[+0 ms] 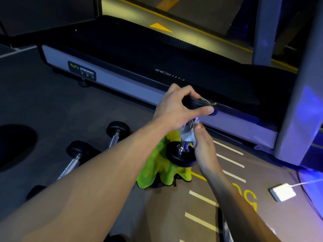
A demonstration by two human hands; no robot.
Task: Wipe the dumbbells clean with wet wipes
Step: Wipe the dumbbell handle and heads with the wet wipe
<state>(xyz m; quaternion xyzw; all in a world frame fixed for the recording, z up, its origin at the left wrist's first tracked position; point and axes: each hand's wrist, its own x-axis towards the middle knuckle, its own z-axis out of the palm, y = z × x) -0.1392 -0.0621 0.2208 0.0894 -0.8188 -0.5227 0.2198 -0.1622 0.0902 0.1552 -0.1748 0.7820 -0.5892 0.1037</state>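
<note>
Two spare dumbbells (76, 158) lie on the gym floor (52, 110) at the left, just beside a lime-green cloth (157, 170). Left hand (176, 109) grips the top head of an upright dumbbell (187, 145) held over that cloth. Right hand (204, 147) wraps a wet wipe (187, 135) round its chrome handle. Treadmill (139, 67) sits behind; white adapter (283, 194) lies far right.

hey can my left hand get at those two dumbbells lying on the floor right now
Probably not right now: the left hand grips the top head of the held dumbbell. The path to the floor dumbbells looks open once that grip lets go.
</note>
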